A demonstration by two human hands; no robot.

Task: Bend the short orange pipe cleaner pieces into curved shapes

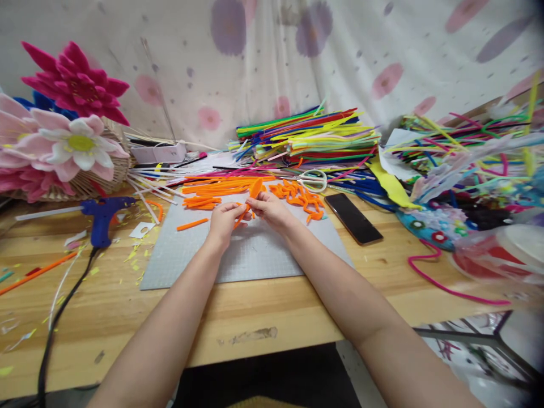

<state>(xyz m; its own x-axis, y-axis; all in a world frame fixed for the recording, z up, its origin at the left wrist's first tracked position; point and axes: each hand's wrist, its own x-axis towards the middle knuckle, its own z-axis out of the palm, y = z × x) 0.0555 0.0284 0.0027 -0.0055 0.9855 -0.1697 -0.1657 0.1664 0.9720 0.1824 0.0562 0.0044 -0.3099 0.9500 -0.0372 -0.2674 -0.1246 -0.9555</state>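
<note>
left hand and right hand, close together, both pinching an orange fuzzy piece above a gray mat; straight orange strips lie behind, bent orange strips to the right.

Orange piece between left grip and right grip

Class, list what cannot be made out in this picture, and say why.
All from the head view:
Orange piece: partly hidden by the left hand and right hand.
Pale pink flower: cut off by the left edge.
Black cord: cut off by the bottom edge.
Tub at right: blurred; any print unreadable.
Yellow scraps: too small to identify.
</note>
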